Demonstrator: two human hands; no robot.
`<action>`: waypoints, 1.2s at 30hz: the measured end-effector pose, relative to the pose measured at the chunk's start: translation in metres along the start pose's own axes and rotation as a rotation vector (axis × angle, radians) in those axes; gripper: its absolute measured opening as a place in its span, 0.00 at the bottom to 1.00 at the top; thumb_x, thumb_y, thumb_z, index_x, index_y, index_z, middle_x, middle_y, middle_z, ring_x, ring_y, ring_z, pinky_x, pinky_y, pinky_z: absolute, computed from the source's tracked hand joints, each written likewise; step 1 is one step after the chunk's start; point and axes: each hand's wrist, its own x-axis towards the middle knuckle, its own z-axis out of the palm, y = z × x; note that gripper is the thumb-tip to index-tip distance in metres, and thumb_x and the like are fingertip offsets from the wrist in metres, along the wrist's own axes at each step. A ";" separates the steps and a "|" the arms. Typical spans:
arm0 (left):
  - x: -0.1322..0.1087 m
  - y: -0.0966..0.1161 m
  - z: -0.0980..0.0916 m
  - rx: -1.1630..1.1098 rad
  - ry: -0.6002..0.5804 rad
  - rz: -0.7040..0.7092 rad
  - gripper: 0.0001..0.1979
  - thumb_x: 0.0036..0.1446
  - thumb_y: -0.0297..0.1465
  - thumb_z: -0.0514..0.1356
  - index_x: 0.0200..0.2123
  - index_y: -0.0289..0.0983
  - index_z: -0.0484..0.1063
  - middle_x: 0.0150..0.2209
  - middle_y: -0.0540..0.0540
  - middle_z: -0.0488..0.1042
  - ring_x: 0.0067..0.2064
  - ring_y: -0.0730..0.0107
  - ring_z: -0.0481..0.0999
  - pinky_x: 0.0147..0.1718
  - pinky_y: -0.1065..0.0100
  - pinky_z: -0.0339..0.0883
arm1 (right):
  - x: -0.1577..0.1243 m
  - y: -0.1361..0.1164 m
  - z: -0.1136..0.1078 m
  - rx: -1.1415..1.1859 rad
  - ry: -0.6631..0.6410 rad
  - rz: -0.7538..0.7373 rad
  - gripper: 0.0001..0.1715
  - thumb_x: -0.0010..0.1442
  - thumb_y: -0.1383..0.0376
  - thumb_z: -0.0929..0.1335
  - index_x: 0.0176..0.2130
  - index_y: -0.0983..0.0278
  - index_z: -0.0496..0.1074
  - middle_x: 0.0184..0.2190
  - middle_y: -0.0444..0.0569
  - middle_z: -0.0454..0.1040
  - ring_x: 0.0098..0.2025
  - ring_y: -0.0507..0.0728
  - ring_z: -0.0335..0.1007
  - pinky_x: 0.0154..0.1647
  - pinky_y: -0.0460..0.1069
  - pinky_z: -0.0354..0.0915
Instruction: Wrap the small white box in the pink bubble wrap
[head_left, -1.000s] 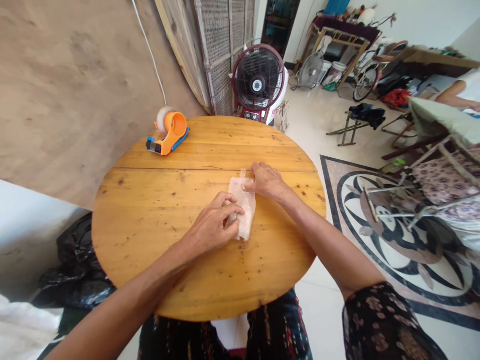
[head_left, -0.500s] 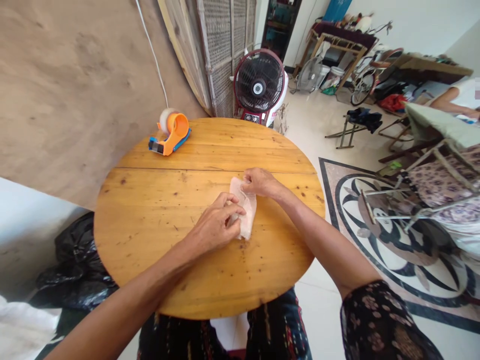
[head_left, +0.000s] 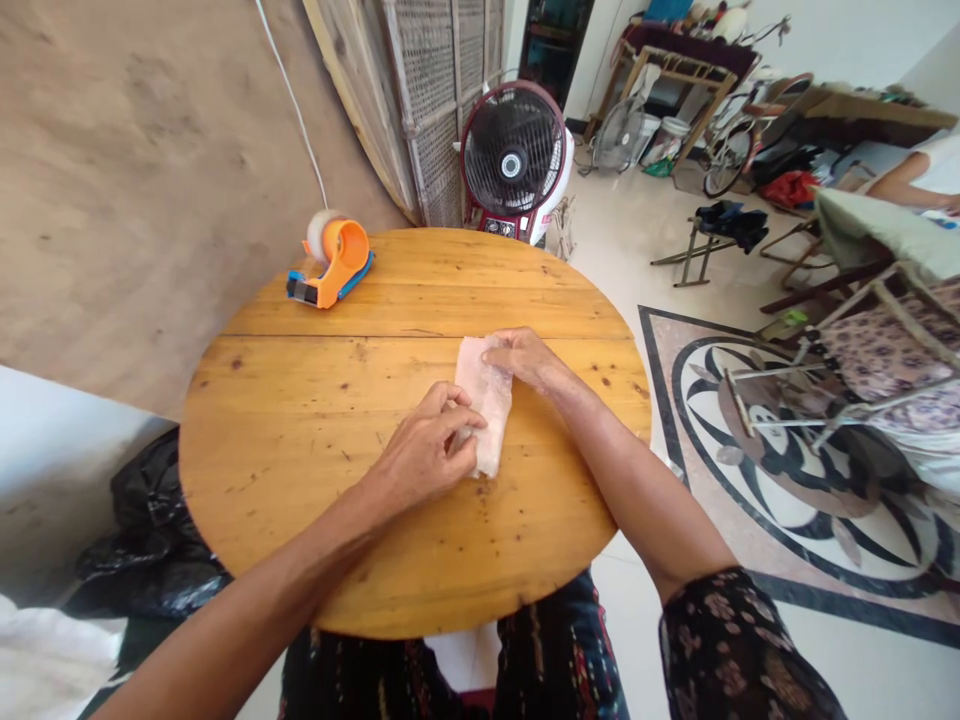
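A flat, oblong pale pink packet [head_left: 490, 404], with a crinkled, shiny surface like plastic wrap, lies on the round wooden table [head_left: 300, 420]. What is inside it, if anything, I cannot make out. My left hand [head_left: 431, 440] is curled at its left edge, fingertips pressing on the packet near the middle. At the far right corner my right hand [head_left: 523, 355] grips it, thumb on top and the other fingers partly hidden at the edge. An orange and blue tape dispenser [head_left: 345, 262] with a roll of clear tape stands at the table's far left.
Behind the table stands a dark red fan [head_left: 513, 150]. A large wooden board [head_left: 150, 180] leans along the left, with black plastic bags [head_left: 154, 530] below it. To the right are a folding stool [head_left: 701, 245], a chair [head_left: 885, 360] and another person's arm [head_left: 900, 183].
My right hand has flattened the packet's far end, which now looks wider and smoother, and its thumb lies across the top. The left hand has stayed nearly in place. The view shifted slightly.
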 end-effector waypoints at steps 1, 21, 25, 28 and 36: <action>0.000 0.000 0.000 0.002 -0.001 0.004 0.11 0.53 0.25 0.56 0.38 0.37 0.75 0.45 0.44 0.67 0.43 0.68 0.72 0.34 0.71 0.68 | -0.001 0.000 0.000 0.032 0.018 0.011 0.04 0.43 0.65 0.66 0.24 0.64 0.67 0.19 0.39 0.66 0.21 0.49 0.60 0.23 0.44 0.56; 0.019 0.009 -0.014 0.182 -0.134 -0.016 0.13 0.50 0.29 0.56 0.41 0.37 0.70 0.48 0.43 0.70 0.42 0.65 0.72 0.42 0.62 0.68 | -0.002 0.004 -0.015 0.046 0.025 0.001 0.04 0.45 0.65 0.66 0.23 0.64 0.66 0.18 0.38 0.64 0.21 0.48 0.58 0.23 0.43 0.54; 0.026 0.013 -0.018 0.263 -0.206 0.024 0.19 0.49 0.28 0.56 0.47 0.37 0.69 0.46 0.43 0.73 0.49 0.57 0.70 0.49 0.56 0.65 | -0.006 -0.002 -0.017 0.026 0.049 0.008 0.04 0.46 0.67 0.65 0.22 0.64 0.65 0.15 0.36 0.61 0.18 0.47 0.53 0.20 0.43 0.50; 0.033 0.015 -0.020 0.298 -0.270 0.029 0.29 0.49 0.28 0.55 0.58 0.37 0.63 0.48 0.41 0.72 0.48 0.57 0.71 0.47 0.57 0.66 | -0.006 -0.002 -0.018 0.022 0.038 0.016 0.06 0.47 0.68 0.65 0.21 0.64 0.63 0.13 0.36 0.59 0.17 0.47 0.51 0.20 0.43 0.49; 0.051 0.023 -0.024 0.346 -0.456 0.133 0.16 0.50 0.27 0.55 0.43 0.38 0.74 0.42 0.44 0.73 0.46 0.58 0.72 0.47 0.59 0.64 | -0.001 0.008 -0.019 0.029 0.024 -0.030 0.04 0.46 0.68 0.65 0.22 0.64 0.64 0.16 0.36 0.61 0.19 0.46 0.53 0.20 0.43 0.49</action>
